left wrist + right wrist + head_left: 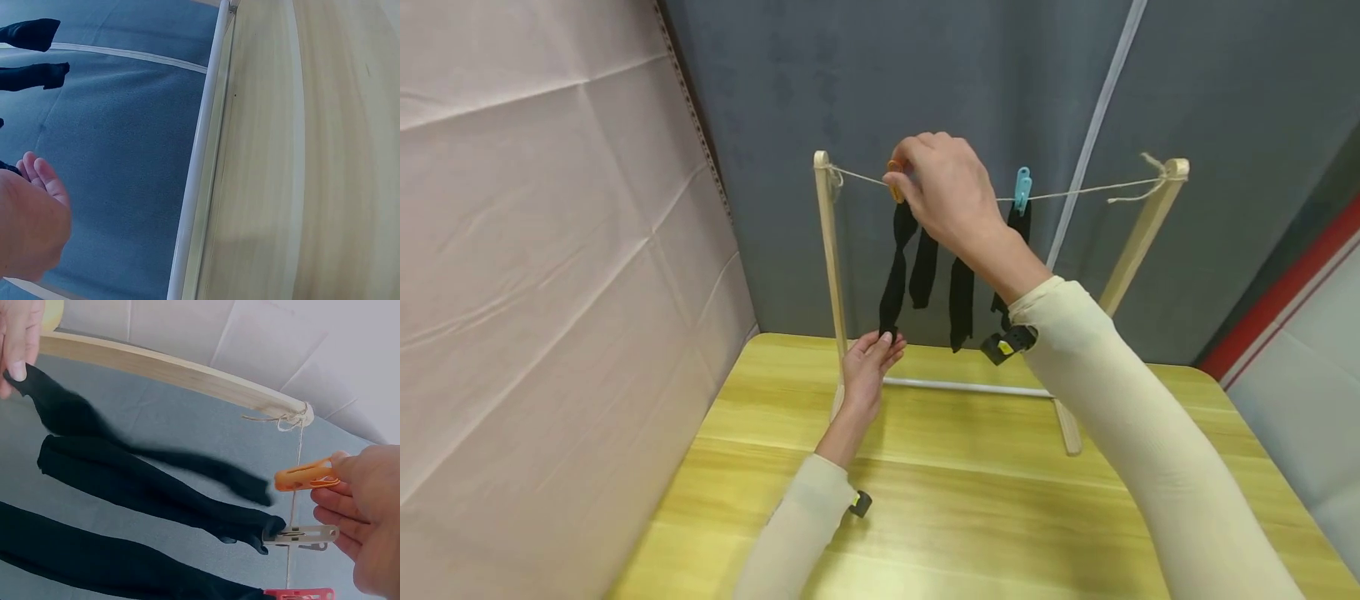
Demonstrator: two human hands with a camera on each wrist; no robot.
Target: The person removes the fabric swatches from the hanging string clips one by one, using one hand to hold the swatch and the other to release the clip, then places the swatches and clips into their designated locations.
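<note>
Head view: right hand pinches peg, left hand cloth

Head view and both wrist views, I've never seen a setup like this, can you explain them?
No machine here: a person works bare-handed. The wide picture looks forward and down from the head; the others look out from the left and right wrists. On the table stands a wooden frame with a string tied across it. The left hand pinches the lower end of a black cloth strip, and the right hand holds an orange clip at the string. Whether that clip grips the strip's upper end isn't clear. Other black strips hang from a grey clip, a red clip and a blue clip.
</note>
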